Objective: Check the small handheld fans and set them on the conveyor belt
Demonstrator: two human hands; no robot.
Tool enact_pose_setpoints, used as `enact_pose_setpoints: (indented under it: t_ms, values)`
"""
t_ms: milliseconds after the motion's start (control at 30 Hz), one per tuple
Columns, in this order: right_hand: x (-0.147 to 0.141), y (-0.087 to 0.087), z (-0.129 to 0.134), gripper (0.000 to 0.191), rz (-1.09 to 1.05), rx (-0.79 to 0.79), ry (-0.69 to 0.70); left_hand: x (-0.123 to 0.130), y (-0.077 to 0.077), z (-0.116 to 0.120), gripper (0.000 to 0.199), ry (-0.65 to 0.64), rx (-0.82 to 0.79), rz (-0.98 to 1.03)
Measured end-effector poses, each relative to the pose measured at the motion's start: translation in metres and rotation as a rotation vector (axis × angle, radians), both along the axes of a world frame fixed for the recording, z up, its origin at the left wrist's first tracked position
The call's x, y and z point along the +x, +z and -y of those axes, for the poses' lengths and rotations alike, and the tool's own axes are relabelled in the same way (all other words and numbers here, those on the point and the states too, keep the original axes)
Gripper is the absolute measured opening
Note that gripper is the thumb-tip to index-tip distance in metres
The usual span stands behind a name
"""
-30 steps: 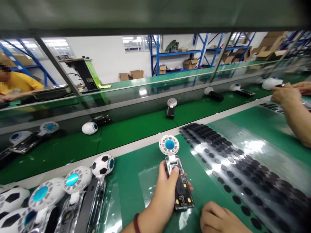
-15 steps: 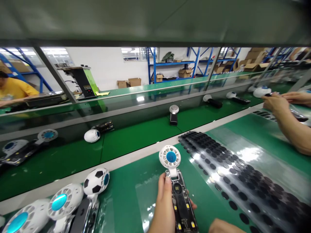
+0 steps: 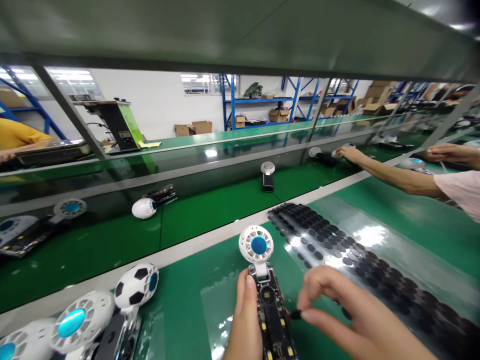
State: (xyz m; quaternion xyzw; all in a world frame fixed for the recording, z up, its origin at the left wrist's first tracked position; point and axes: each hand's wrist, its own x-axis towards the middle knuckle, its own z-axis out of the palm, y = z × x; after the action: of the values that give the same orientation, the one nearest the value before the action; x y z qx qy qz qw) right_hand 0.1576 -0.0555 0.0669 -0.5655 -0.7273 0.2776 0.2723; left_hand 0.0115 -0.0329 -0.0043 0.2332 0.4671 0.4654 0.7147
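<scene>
A white round fan head (image 3: 256, 244) with a blue centre joins a black circuit-board body (image 3: 275, 320) with yellow-white squares. My left hand (image 3: 245, 320) is wrapped round that body from its left side. Just right of the body is my right hand (image 3: 337, 305), with a small black disc (image 3: 296, 314) at the tip of its thumb. Under and beyond my right hand lies a clear sheet bearing rows of black discs (image 3: 352, 250).
Several fan units, one with a football pattern (image 3: 137, 285), stand at the lower left. More units lie on the green conveyor (image 3: 210, 210) ahead. A co-worker's arm (image 3: 393, 175) reaches over the belt at right. A grey panel (image 3: 225, 35) hangs overhead.
My right hand has come up from the bottom edge to beside the fan unit, showing a black disc. The co-worker's arm has stretched out over the conveyor. The view has shifted slightly.
</scene>
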Motion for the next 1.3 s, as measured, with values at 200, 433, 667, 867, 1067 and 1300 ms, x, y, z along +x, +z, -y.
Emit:
enact_pose_setpoints:
  t_ms: [200,433,667,867,1067,1300]
  values:
    - [-0.027,-0.016,-0.028,0.02,-0.015,-0.148,-0.047,0.0,-0.004,0.0,0.05,0.026,0.026,-0.114]
    - [-0.026,-0.007,-0.026,0.022,0.107,-0.168,-0.034,0.001,-0.008,0.0,0.053,0.042,0.009,-0.176]
    - [-0.029,-0.012,-0.025,0.022,0.067,-0.148,-0.067,-0.001,0.002,0.0,0.044,0.009,-0.014,-0.251]
    - [-0.028,-0.013,-0.022,0.023,0.146,-0.04,-0.074,-0.001,-0.003,0.0,0.049,0.008,0.007,-0.309]
    - [-0.029,-0.025,-0.017,0.016,0.235,0.288,-0.052,-0.002,-0.001,0.002,0.045,0.046,-0.019,-0.324]
    - [-0.036,-0.036,-0.012,0.021,0.221,0.674,-0.145,-0.001,-0.005,0.005,0.045,0.013,-0.023,-0.295]
